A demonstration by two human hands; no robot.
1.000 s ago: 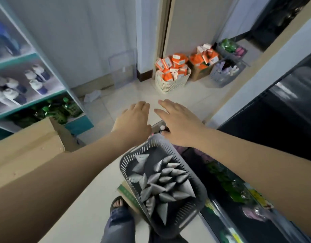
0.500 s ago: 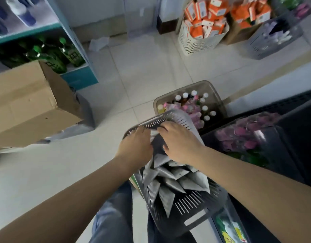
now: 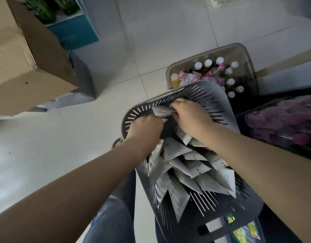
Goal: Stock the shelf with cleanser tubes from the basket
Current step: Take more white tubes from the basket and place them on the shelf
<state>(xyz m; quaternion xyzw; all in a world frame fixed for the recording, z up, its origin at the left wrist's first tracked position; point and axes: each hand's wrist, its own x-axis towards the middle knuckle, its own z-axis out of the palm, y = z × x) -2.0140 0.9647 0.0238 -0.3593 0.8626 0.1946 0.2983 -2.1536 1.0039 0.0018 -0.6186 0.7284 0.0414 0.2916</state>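
In the basket (image 3: 168,98), the right hand (image 3: 189,117) grips a crosswise cleanser tube (image 3: 161,111); the left hand (image 3: 144,128) curls just beside it, and I cannot tell what it holds.

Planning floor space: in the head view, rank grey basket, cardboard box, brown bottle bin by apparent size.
1. grey basket, nearest the camera.
2. cardboard box, cropped by the frame, so unsure against the basket.
3. brown bottle bin, partly hidden.
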